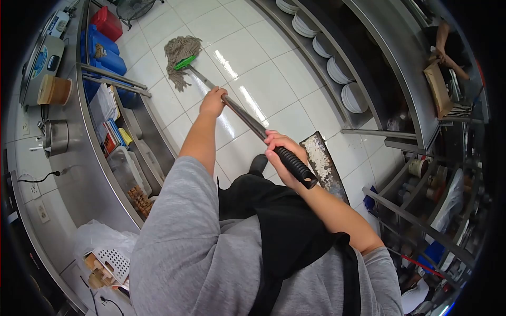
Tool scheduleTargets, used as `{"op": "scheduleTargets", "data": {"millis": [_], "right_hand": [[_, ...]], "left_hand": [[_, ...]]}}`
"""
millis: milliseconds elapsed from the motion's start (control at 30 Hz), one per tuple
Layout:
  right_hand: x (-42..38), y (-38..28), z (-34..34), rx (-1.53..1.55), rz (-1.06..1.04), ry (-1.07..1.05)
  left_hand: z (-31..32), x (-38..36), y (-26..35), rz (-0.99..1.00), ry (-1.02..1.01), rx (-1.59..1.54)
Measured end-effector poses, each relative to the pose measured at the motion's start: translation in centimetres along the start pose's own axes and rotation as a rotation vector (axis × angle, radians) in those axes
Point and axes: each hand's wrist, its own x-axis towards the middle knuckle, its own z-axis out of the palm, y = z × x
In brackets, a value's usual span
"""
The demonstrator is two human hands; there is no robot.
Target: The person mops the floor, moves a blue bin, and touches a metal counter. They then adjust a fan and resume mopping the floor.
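Observation:
A mop with a grey string head [182,52] and a green clamp lies against the white tiled floor [263,68] at the upper left. Its dark pole runs diagonally down toward my body. My left hand [213,102] is wrapped round the middle of the pole. Near the ribbed black grip at the upper end, my right hand [285,152] holds the same pole. The floor tiles beside the mop look shiny.
A steel counter [79,158] with shelves runs along the left, blue bins [103,50] beyond it. Stacked plates [337,70] line a right-hand shelf. A worn, rusty tray [321,160] lies beside my right arm. Another person's hands [443,52] are at a cardboard box at upper right.

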Motion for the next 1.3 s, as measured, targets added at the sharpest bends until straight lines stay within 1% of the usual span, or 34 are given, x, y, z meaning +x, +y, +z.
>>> {"op": "scheduleTargets", "data": {"millis": [33,100,167,233,267,300,333,367,433,500,567,633,667,700,733,767,833,867,900,933,967,1033,1067,1100,1167,1200,1233,1300], "right_hand": [[-0.1,0.0,-0.2,-0.003,0.002,-0.003],[-0.6,-1.0,-0.6,0.012,0.036,-0.049],[-1.1,-2.1,-1.6,0.001,0.047,-0.066],[-1.8,-3.0,-2.9,0.029,0.058,-0.161],[-2.2,-3.5,-3.6,0.011,0.08,-0.199],[-2.4,-4.5,-4.5,0.004,0.081,-0.185],[-2.5,-5.6,-5.5,0.002,0.105,-0.232],[-2.8,-6.4,-6.6,-0.001,0.13,-0.278],[-3.6,-7.5,-9.5,0.023,0.131,-0.352],[-5.3,-9.6,-12.3,0.013,0.198,-0.288],[-6.7,-12.8,-15.1,-0.001,0.178,-0.283],[-8.1,-15.7,-17.2,0.009,0.156,-0.205],[-8.7,-16.8,-17.8,0.011,0.159,-0.203],[-8.9,-17.8,-18.3,-0.028,0.158,-0.187],[-9.0,-18.2,-18.4,-0.069,0.154,-0.173],[-9.0,-18.0,-18.0,-0.106,0.127,-0.177],[-7.9,-16.2,-16.2,-0.103,0.064,-0.24],[-7.1,-15.1,-15.0,-0.125,0.049,-0.259],[-6.4,-13.7,-13.9,-0.106,0.047,-0.283],[-5.2,-12.0,-13.3,-0.098,-0.004,-0.313],[-3.8,-10.0,-13.5,-0.097,-0.004,-0.317],[-0.9,-6.1,-13.6,-0.058,-0.098,-0.257],[0.3,-4.9,-13.2,-0.05,-0.103,-0.258],[1.7,-3.8,-12.8,-0.084,-0.116,-0.263],[4.0,-1.1,-11.4,-0.106,-0.139,-0.262],[5.3,0.6,-10.8,-0.077,-0.127,-0.246],[6.4,2.1,-10.2,-0.05,-0.109,-0.231],[7.9,4.0,-9.3,-0.094,-0.113,-0.203]], "left_hand": [[-0.4,-0.2,-0.4,-0.002,0.0,-0.004],[-1.5,-0.9,-0.6,-0.104,-0.186,0.029],[-1.9,-1.9,-1.1,-0.128,-0.209,0.037],[-2.7,-3.0,-1.1,-0.222,-0.357,0.081],[-2.3,-3.5,-1.4,-0.208,-0.359,0.079],[-1.5,-4.1,-1.9,-0.241,-0.393,0.146],[-0.5,-4.6,-2.3,-0.272,-0.427,0.215],[0.3,-5.4,-2.1,-0.254,-0.432,0.215],[2.2,-7.3,-1.4,-0.24,-0.393,0.348],[4.8,-8.7,-1.1,-0.065,-0.505,0.258],[8.0,-11.3,1.2,0.121,-0.36,-0.102],[10.1,-12.0,4.9,0.31,-0.268,-0.26],[10.3,-12.0,7.0,0.31,-0.273,-0.259],[9.7,-11.0,9.4,0.334,-0.229,-0.344],[9.2,-9.6,10.5,0.358,-0.18,-0.428],[9.7,-8.1,10.2,0.356,-0.171,-0.428],[11.2,-4.9,8.6,0.201,0.013,-0.434],[11.0,-4.0,8.3,0.201,0.017,-0.435],[10.4,-3.3,8.2,0.108,0.22,-0.5],[9.7,-2.5,8.5,0.012,0.425,-0.564],[8.7,-2.0,9.6,0.008,0.428,-0.564],[6.2,-1.4,12.2,0.164,0.593,-0.492],[5.8,-0.7,12.7,0.279,0.606,-0.415],[6.3,0.4,12.1,0.283,0.612,-0.406],[8.1,3.5,10.0,-0.172,0.642,-0.331],[10.7,7.2,5.4,-0.263,0.475,-0.895],[10.3,9.0,4.4,-0.257,0.47,-0.894],[9.2,11.5,4.1,-0.183,0.478,-0.323]]}}
